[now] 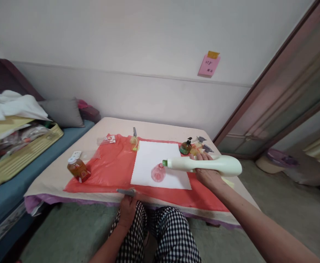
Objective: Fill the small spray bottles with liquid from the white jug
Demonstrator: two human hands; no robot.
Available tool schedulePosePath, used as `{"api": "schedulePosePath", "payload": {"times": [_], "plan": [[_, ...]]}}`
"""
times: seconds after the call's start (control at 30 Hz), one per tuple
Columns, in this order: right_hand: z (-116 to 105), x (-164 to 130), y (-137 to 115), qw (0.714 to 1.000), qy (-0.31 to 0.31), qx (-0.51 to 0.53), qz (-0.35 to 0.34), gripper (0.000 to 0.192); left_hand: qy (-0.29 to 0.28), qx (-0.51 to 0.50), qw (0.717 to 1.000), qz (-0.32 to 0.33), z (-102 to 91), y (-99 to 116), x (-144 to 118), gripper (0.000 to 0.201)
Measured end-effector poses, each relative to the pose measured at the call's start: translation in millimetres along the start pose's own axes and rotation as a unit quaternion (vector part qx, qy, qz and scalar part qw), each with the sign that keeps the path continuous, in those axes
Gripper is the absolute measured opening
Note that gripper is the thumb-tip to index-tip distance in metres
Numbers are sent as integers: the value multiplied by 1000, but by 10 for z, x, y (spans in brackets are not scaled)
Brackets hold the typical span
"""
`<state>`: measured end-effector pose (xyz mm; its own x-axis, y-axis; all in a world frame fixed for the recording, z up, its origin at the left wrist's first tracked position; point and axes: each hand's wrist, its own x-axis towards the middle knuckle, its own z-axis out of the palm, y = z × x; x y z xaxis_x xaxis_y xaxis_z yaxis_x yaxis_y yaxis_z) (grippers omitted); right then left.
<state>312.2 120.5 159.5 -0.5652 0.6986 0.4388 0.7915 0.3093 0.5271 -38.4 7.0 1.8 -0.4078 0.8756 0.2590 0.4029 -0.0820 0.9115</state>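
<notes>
My right hand [206, 171] grips a large pale-green bottle [217, 164] and holds it on its side above the table, its green neck pointing left. Right at that neck stands a small clear pink bottle [158, 172] on a white sheet [154, 155]. My left hand [127, 208] is at the near table edge, holding a grey spray-head piece [126, 191]. Both sheets lie on an orange-red cloth [107, 171].
An amber bottle [78, 169] stands at the left of the table, a yellow spray bottle [134, 141] at the back, a small green pump bottle [185, 147] and grey trigger heads [203, 144] at the back right. A bed with a yellow basket [19, 153] lies left.
</notes>
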Motion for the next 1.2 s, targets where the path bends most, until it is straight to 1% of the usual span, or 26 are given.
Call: {"api": "schedulePosePath", "payload": {"times": [0.13,0.33,0.57,0.8,1.0,1.2], "plan": [[46,-15,10,1000,9,0,-3,48,-20,-11,1000,-12,7,-17,-10,38],[31,-11,8,1000,8,18,-2,51,-20,-12,999,-27,16,-59,-9,40],[-20,4,-3,1000,-7,24,2,58,-16,-12,1000,-20,3,-44,-3,38],[42,-13,6,1000,3,28,2,60,-16,-6,1000,-17,4,-35,5,41],[28,2,8,999,-10,34,-3,63,-14,2,1000,-12,-14,4,-2,38],[-21,6,7,1000,-14,21,-1,60,-12,6,1000,1,-23,40,13,40]]}}
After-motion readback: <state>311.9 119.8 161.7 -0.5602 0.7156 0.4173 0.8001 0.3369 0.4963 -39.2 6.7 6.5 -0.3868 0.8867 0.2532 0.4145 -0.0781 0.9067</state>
